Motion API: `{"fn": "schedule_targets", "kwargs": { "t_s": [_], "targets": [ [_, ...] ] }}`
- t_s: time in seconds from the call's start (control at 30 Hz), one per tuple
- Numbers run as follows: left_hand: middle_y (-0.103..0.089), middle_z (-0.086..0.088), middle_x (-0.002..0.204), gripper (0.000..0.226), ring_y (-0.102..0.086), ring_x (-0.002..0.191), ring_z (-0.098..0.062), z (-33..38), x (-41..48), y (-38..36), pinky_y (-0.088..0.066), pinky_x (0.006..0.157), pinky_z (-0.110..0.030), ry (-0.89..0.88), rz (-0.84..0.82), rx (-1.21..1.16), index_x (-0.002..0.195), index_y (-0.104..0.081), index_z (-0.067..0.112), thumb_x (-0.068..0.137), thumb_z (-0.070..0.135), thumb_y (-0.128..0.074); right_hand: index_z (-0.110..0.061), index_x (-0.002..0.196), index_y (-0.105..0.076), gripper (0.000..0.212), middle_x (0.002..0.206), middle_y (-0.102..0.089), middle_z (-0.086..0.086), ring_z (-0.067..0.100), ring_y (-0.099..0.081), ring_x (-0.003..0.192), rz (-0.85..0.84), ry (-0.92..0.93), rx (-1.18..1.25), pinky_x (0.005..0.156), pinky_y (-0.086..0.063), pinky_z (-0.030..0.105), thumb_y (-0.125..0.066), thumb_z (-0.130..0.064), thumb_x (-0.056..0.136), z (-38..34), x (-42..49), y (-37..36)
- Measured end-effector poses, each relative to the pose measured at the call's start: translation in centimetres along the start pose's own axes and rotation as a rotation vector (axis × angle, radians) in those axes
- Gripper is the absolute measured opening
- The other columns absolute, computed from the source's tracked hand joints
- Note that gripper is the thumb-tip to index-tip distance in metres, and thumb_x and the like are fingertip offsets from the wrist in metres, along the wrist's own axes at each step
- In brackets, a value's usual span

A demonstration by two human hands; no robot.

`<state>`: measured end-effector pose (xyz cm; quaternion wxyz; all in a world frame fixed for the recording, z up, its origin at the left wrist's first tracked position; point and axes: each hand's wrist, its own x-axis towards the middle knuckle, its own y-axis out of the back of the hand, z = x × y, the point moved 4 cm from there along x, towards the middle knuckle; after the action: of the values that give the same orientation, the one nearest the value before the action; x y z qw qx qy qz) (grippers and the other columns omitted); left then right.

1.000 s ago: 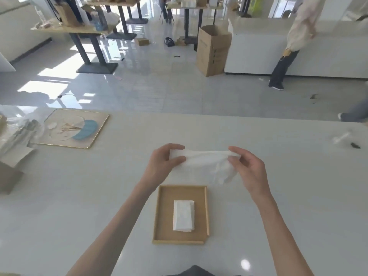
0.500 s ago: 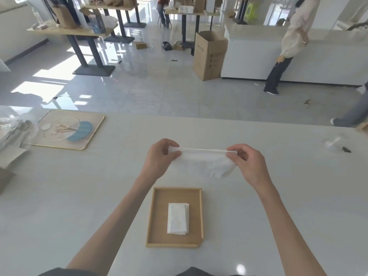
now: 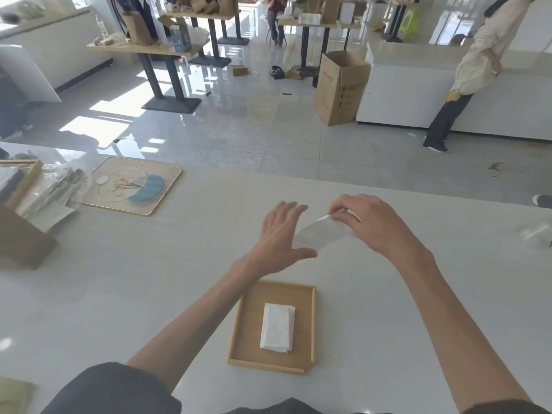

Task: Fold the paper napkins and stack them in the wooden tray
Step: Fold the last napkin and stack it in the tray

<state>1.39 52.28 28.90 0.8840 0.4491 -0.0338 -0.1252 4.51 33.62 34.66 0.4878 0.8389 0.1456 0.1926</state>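
Note:
A white paper napkin [image 3: 321, 234], folded into a narrow strip, hangs in the air above the white table. My right hand [image 3: 370, 225] pinches its far end with fingers and thumb. My left hand [image 3: 280, 237] is spread flat, fingers apart, beside the napkin's near end and touching or almost touching it. Closer to me on the table lies the wooden tray [image 3: 248, 330]. A small stack of folded white napkins [image 3: 277, 327] rests in its middle.
A gold-rimmed tray [image 3: 161, 192] with a blue piece lies at the left. Plastic-wrapped items [image 3: 50, 192] and a brown box [image 3: 18, 240] stand at the far left. A small blurred white object [image 3: 534, 234] sits near the right edge. A person stands beyond the table.
My left hand has let go of the napkin's left end and opened flat. My right hand has kept its end and the napkin now looks narrower. The view shifted right and up.

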Motion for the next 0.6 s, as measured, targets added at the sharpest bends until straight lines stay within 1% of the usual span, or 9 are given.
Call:
{"fn": "schedule_targets", "kwargs": {
  "t_s": [0.03, 0.1, 0.13, 0.17, 0.27, 0.37, 0.47, 0.53, 0.6],
  "targets": [
    [-0.043, 0.000, 0.150, 0.070, -0.032, 0.144, -0.021, 1.0, 0.4, -0.6, -0.026, 0.119, -0.040, -0.040, -0.040, -0.141, 0.148, -0.040, 0.023, 0.088, 0.036, -0.075, -0.026, 0.100, -0.070, 0.012, 0.095, -0.071, -0.006, 0.019, -0.059, 0.092, -0.073, 0.053, -0.023, 0.080, -0.041, 0.030, -0.059, -0.025, 0.100, -0.8, 0.2, 0.3],
    [-0.064, 0.007, 0.107, 0.031, -0.059, 0.098, -0.013, 2.5, 1.0, -1.1, -0.047, 0.088, -0.031, -0.053, -0.055, -0.356, 0.122, -0.060, 0.021, 0.094, 0.028, -0.069, -0.029, 0.100, -0.071, 0.016, 0.098, -0.071, -0.012, 0.014, -0.060, 0.093, -0.198, 0.088, -0.043, 0.081, -0.043, 0.028, -0.056, -0.023, 0.101, -2.0, 0.4, 1.0],
    [-0.061, 0.007, 0.088, 0.013, -0.056, 0.078, -0.012, 2.9, 1.2, -1.2, -0.045, 0.073, -0.030, -0.056, -0.048, -0.416, 0.105, -0.062, 0.017, 0.096, 0.026, -0.065, -0.029, 0.099, -0.071, 0.017, 0.099, -0.071, -0.013, 0.012, -0.060, 0.094, -0.232, 0.096, -0.056, 0.083, -0.045, 0.029, -0.055, -0.023, 0.101, -2.2, 0.6, 1.4],
    [-0.054, 0.004, 0.076, 0.017, -0.048, 0.068, -0.014, 3.1, 1.3, -1.5, -0.039, 0.065, -0.032, -0.051, -0.036, -0.481, 0.092, -0.061, 0.011, 0.098, 0.026, -0.061, -0.029, 0.099, -0.071, 0.018, 0.099, -0.071, -0.013, 0.012, -0.060, 0.094, -0.235, 0.110, -0.072, 0.084, -0.046, 0.031, -0.055, -0.022, 0.101, -2.3, 0.7, 1.9],
    [-0.052, -0.010, 0.073, 0.041, -0.049, 0.068, -0.020, 3.3, 0.8, -1.8, -0.037, 0.064, -0.038, -0.014, -0.005, -0.698, 0.085, -0.058, -0.005, 0.096, 0.034, -0.060, -0.029, 0.104, -0.074, 0.017, 0.100, -0.070, -0.016, 0.010, -0.057, 0.097, 0.010, 0.115, -0.089, 0.084, -0.042, 0.026, -0.057, -0.027, 0.101, -1.8, 0.7, 3.8],
    [-0.075, -0.019, 0.099, 0.029, -0.073, 0.092, -0.032, 2.5, 0.1, -1.1, -0.057, 0.081, -0.049, 0.054, 0.065, -0.925, 0.100, -0.071, 0.001, 0.097, 0.030, -0.064, -0.031, 0.121, -0.067, 0.030, 0.102, -0.067, -0.018, 0.009, -0.062, 0.097, 0.310, -0.161, 0.224, 0.086, -0.047, 0.026, -0.059, -0.047, 0.098, 1.3, -1.6, 3.7],
    [-0.074, -0.020, 0.111, 0.024, -0.071, 0.105, -0.040, 1.6, -0.7, -0.2, -0.056, 0.091, -0.056, 0.097, 0.138, -1.031, 0.107, -0.071, 0.003, 0.100, 0.024, -0.063, -0.024, 0.125, -0.066, 0.059, 0.112, -0.074, -0.004, 0.019, -0.071, 0.105, 0.067, -0.445, 0.781, 0.090, -0.056, 0.033, -0.059, -0.070, 0.088, 2.7, -4.1, -0.9],
    [-0.075, -0.020, 0.110, 0.023, -0.071, 0.105, -0.040, 1.4, -1.1, 0.2, -0.055, 0.091, -0.057, 0.113, 0.150, -1.031, 0.108, -0.071, 0.004, 0.100, 0.023, -0.062, -0.014, 0.119, -0.070, 0.041, 0.112, -0.077, 0.005, 0.027, -0.072, 0.107, -0.016, -0.458, 0.974, 0.089, -0.057, 0.034, -0.062, -0.047, 0.097, 2.1, -4.9, -3.3],
    [-0.076, -0.017, 0.109, 0.023, -0.072, 0.103, -0.037, 1.2, -1.5, 0.5, -0.056, 0.091, -0.057, 0.125, 0.143, -0.987, 0.109, -0.071, 0.006, 0.100, 0.025, -0.061, -0.006, 0.114, -0.072, 0.025, 0.109, -0.078, 0.011, 0.030, -0.072, 0.105, 0.064, -0.459, 1.058, 0.086, -0.057, 0.033, -0.063, -0.024, 0.100, 1.4, -5.0, -4.1]
  ]
}}
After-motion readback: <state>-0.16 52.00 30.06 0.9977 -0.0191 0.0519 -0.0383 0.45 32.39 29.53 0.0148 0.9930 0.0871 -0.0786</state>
